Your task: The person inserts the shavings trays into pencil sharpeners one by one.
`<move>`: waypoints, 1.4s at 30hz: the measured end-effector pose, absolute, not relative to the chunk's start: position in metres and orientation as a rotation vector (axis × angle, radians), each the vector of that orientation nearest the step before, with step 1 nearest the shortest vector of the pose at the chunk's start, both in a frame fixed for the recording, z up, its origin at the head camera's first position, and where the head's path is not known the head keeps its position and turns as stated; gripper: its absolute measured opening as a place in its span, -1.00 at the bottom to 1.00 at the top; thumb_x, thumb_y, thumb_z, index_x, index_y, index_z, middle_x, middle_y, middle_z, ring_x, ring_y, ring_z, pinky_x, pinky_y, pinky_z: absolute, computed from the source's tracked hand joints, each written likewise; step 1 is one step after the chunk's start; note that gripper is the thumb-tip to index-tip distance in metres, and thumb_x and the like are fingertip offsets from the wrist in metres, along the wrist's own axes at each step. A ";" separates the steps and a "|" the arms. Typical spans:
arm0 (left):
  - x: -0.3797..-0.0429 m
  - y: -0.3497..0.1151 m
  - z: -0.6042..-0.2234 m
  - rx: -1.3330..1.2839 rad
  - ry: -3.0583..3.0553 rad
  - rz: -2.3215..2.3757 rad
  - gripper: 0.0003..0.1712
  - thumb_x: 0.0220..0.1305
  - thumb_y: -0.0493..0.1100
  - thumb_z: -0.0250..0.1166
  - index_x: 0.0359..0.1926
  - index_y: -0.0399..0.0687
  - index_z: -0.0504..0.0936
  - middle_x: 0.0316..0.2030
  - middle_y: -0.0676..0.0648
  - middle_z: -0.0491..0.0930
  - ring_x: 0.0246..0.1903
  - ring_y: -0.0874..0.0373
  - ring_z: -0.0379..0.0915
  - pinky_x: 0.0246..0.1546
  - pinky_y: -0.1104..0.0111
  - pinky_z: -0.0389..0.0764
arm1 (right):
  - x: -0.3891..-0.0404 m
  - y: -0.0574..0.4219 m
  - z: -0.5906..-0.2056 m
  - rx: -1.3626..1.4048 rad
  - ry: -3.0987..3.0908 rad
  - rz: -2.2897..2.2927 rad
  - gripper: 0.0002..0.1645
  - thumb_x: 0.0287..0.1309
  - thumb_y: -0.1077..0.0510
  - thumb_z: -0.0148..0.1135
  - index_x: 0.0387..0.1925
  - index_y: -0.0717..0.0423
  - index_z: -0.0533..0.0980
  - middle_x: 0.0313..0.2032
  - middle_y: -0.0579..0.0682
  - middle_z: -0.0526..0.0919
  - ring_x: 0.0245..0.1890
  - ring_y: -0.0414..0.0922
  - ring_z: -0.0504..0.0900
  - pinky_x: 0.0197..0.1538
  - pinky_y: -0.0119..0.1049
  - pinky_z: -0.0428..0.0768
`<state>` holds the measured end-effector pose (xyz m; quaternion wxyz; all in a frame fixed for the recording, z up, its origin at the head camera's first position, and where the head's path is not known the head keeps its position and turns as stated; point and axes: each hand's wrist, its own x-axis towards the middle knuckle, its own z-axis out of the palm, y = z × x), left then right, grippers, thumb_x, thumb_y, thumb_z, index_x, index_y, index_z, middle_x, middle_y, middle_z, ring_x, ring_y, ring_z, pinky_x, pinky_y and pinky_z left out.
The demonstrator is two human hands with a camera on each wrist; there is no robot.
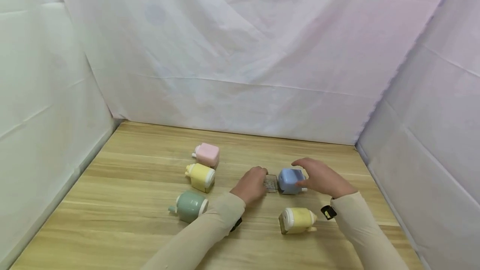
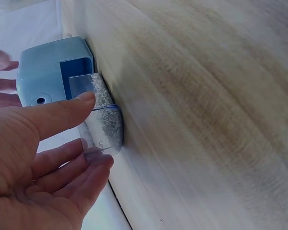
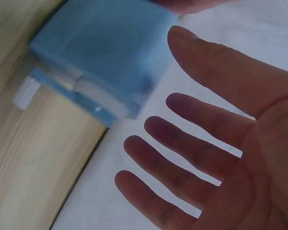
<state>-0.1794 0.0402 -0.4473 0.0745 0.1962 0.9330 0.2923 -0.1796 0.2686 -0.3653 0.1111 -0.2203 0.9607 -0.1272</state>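
A blue crank pencil sharpener (image 1: pixel 290 181) stands on the table, its drawer opening showing in the left wrist view. My left hand (image 1: pixel 253 185) pinches the clear shavings drawer (image 2: pixel 107 127) between thumb and fingers. The drawer holds pale shavings and is pulled most of the way out, its inner end right at the opening. On the crank side of the sharpener, my right hand (image 1: pixel 323 179) is held with fingers extended and spread, nothing gripped. In the right wrist view a gap shows between most of its fingers (image 3: pixel 170 184) and the blue body.
To the left are a pink sharpener (image 1: pixel 207 154), a yellow sharpener (image 1: pixel 201 176) and a green sharpener (image 1: pixel 190 206) beside my left sleeve. Another yellow sharpener (image 1: pixel 298 221) stands nearer, between my forearms. White cloth walls (image 1: pixel 240 53) enclose the wooden table (image 1: pixel 112 228).
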 end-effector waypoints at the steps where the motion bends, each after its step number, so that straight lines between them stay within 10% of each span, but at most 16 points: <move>1: -0.180 0.041 -0.448 0.586 2.794 0.884 -0.49 0.28 -0.37 0.52 0.24 -0.35 0.68 0.13 -0.24 0.72 0.15 -0.07 0.69 0.16 0.22 0.73 | -0.182 0.269 -0.367 -0.656 2.807 -0.361 -0.27 0.20 0.15 0.61 0.34 0.29 0.56 0.27 0.27 0.67 0.23 0.25 0.67 0.20 0.16 0.69; 42: -0.183 0.058 -0.452 0.617 2.738 0.933 -0.47 0.31 -0.35 0.48 0.28 -0.34 0.64 0.15 -0.22 0.68 0.16 -0.04 0.65 0.17 0.22 0.72 | -0.200 0.262 -0.377 -0.669 2.765 -0.316 -0.46 0.11 0.27 0.64 0.15 0.21 0.69 0.04 0.15 0.79 -0.05 0.00 0.74 -0.05 -0.06 0.74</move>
